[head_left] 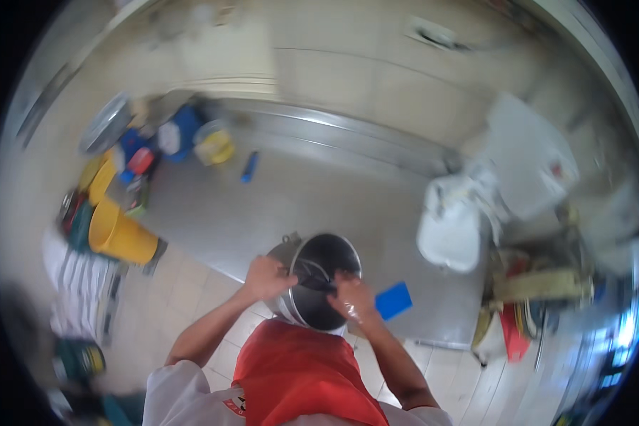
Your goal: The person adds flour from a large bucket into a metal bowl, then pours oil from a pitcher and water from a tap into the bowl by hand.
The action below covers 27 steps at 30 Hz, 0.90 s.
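Observation:
A deep metal pot (341, 250) with a dark inside stands tilted at the near edge of the steel table. My left hand (270, 277) is closed at the left side of its mouth, thumb pointing inward, seemingly on the rim. Fingers bent, my right hand (353, 297) reaches over the mouth from the right. Between the hands lies a dark thing with a pale curved line (314, 270); blur hides its kind and whether the right fingers grip it. On the table beside my right hand is a flat blue scraper-like piece (394, 301).
The steel table (319, 192) runs along a tiled wall. A white tub (449, 227) stands at the right, a small blue object (249, 167) at the back. Far left are a clear container with yellow contents (214, 145) and a yellow bucket (123, 231).

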Each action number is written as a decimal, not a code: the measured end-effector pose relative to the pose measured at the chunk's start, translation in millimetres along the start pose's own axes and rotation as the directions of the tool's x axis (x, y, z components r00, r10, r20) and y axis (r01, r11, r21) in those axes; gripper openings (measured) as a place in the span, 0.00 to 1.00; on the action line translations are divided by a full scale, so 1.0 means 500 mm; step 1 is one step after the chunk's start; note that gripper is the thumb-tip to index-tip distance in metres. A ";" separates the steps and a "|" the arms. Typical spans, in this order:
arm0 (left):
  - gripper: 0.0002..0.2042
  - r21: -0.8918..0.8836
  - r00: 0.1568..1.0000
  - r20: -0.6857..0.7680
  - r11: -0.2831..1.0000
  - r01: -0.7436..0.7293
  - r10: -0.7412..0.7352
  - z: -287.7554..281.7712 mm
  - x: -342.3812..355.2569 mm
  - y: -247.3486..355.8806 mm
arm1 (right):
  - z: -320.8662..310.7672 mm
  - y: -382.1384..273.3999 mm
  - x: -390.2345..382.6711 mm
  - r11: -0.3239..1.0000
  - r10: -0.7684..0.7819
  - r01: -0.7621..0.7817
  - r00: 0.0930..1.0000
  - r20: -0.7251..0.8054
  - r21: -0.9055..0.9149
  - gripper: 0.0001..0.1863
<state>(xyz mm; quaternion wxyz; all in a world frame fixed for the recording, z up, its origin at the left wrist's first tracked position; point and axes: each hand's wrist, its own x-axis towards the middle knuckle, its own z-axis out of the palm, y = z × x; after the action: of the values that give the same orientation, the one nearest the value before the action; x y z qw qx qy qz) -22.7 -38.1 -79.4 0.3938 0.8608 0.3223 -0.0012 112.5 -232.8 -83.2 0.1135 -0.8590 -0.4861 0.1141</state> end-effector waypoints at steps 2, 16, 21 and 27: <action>0.20 0.082 0.988 -0.111 0.990 0.116 -0.107 -0.152 -0.058 -0.067 | 0.115 -0.140 0.135 0.996 -0.035 0.047 0.988 0.149 -0.079 0.18; 0.19 -0.509 0.526 -0.266 0.581 0.635 -0.808 -0.438 -0.527 -0.724 | 0.260 -0.794 0.295 0.916 -0.364 0.200 0.777 0.513 0.348 0.12; 0.17 -0.515 0.363 -0.439 0.561 0.648 -0.822 -0.496 -0.620 -0.877 | 0.313 -0.695 0.381 0.643 0.053 -0.304 0.933 0.355 0.703 0.09; 0.18 -0.544 0.160 -0.547 0.494 0.678 -0.822 -0.554 -0.670 -1.074 | 0.466 -0.495 0.445 0.413 0.390 -0.664 0.748 0.537 0.624 0.11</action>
<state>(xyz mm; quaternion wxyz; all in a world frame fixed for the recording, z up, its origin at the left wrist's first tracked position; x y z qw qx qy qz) -656.3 223.1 -165.9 0.2368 0.4582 0.8351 0.1911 -47.6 102.7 -247.3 0.3576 -0.7969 -0.0952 0.4775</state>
